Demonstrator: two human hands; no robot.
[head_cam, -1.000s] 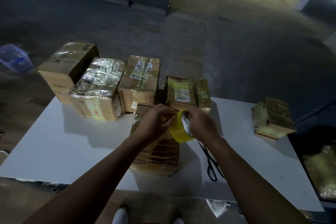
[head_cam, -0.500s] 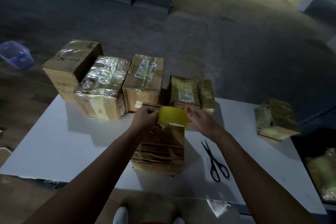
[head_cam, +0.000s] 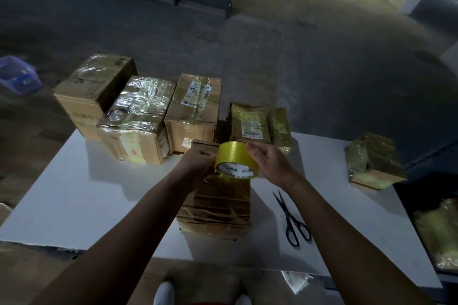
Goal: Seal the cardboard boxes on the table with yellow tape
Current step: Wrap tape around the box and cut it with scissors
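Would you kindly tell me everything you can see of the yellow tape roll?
The yellow tape roll is glossy tape wound on a white core printed with green lettering, including CHINA. It is held above the brown cardboard box, tilted so its open core faces the camera. The left hand pinches its left edge; the right hand grips its right side.
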